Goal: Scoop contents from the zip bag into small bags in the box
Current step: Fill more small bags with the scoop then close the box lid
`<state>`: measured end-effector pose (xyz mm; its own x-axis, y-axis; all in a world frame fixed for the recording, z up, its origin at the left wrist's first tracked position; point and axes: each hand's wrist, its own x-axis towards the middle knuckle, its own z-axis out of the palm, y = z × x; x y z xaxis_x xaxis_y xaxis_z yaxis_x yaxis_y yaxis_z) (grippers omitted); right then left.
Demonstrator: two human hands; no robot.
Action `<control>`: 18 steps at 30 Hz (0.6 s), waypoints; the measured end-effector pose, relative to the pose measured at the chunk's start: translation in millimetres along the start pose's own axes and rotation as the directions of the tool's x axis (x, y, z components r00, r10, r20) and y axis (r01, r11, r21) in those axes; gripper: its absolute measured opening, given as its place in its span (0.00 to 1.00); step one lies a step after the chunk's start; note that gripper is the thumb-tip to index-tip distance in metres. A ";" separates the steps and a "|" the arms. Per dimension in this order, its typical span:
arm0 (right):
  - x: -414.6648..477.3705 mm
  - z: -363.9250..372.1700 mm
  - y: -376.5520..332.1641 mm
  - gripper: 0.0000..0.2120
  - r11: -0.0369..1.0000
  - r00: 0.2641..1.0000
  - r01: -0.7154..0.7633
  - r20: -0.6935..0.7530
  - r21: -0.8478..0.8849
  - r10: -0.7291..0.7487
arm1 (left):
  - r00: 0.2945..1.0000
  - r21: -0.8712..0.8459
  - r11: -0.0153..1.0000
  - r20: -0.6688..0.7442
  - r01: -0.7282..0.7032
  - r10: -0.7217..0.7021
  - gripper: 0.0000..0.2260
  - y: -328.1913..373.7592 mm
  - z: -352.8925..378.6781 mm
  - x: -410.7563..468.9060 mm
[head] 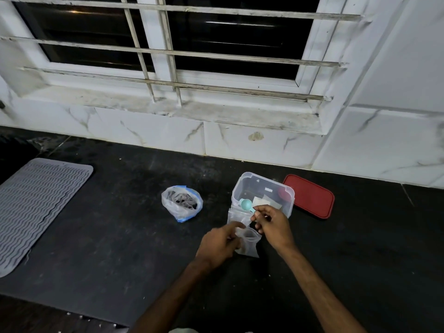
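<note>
A clear zip bag point(181, 203) with a blue seal stands open on the dark counter, with dark contents inside. To its right is a clear plastic box point(263, 191) with flat small bags in it. My right hand point(272, 224) pinches the handle of a teal scoop point(246, 204), whose bowl hovers at the box's near edge. My left hand point(219, 243) holds a small clear bag point(249, 243) in front of the box, and my right fingers touch its mouth. More small clear bags point(236, 216) lie against the box's near side.
A red lid point(311, 195) lies to the right of the box. A grey ribbed mat point(33, 207) covers the counter's left part. A white tiled wall and a barred window run along the back.
</note>
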<state>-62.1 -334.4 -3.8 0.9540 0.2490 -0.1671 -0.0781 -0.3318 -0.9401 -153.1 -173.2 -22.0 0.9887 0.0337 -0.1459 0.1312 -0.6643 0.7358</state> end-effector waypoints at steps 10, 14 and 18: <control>7.1 22.0 -28.9 0.05 0.986 0.995 0.097 0.051 -0.136 -0.091 | 0.763 -0.226 0.964 -0.595 0.143 -0.252 0.07 -53.7 -73.9 0.1; 8.6 60.8 -47.5 0.04 0.959 0.976 0.162 0.180 -0.232 -0.121 | 0.679 -0.333 0.923 -0.635 0.190 -0.369 0.16 -82.2 -90.4 -1.3; 16.5 105.5 -51.9 0.04 0.840 0.955 0.266 0.248 -0.472 -0.163 | 0.642 -0.413 0.849 -0.561 0.331 -0.523 0.23 -102.6 -83.7 -4.4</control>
<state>-72.9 -217.1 10.9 0.8519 0.5176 -0.0801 0.3249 -0.6422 -0.6943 -164.9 -42.7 -41.5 0.6066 0.7876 -0.1078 0.4685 -0.2446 0.8489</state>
